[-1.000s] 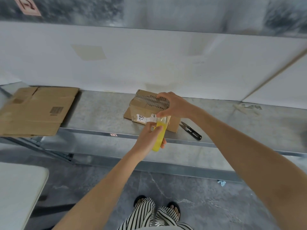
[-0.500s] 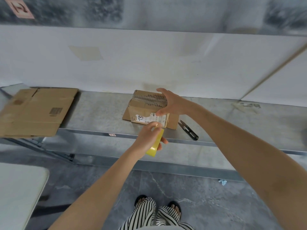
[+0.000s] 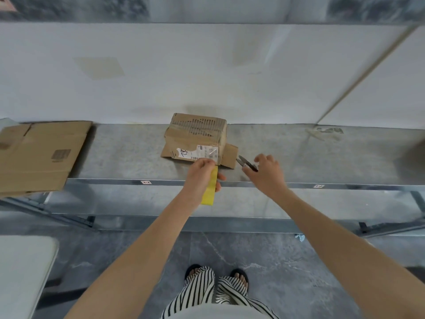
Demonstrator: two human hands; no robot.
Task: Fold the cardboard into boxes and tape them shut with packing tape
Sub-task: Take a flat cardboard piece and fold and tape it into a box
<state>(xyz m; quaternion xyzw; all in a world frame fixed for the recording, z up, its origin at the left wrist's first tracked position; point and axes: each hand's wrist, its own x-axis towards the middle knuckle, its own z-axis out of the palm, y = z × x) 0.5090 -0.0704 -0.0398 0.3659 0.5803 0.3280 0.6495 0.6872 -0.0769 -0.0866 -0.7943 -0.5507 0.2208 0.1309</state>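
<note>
1. Head view, what has changed: a second ago the right hand was pressed on top of the box. It has since been lifted off and moved to the right, to the snips on the metal shelf. The tape is probably about to be cut, which would finish this strip.
2. Head view, hands: the yellow tape roll is gripped by the left hand, with fingers curled round it, just below the box's near face. The right hand's fingers are spread and loosely bent over the snips' handle end. No closed grasp is seen yet.
3. Head view, the box: it is set on the shelf near the middle, close to the front edge. Its long axis runs left to right along the shelf, turned slightly. The labelled face is turned toward the person, and a loose flap sticks out at its lower right.
4. Head view, other directions: the roll is seen edge-on, running from the box toward the person. The snips' blades are pointed at the box's flap.
5. Head view, remaining work: flat cardboard is left unfolded at the far left of the shelf.
</note>
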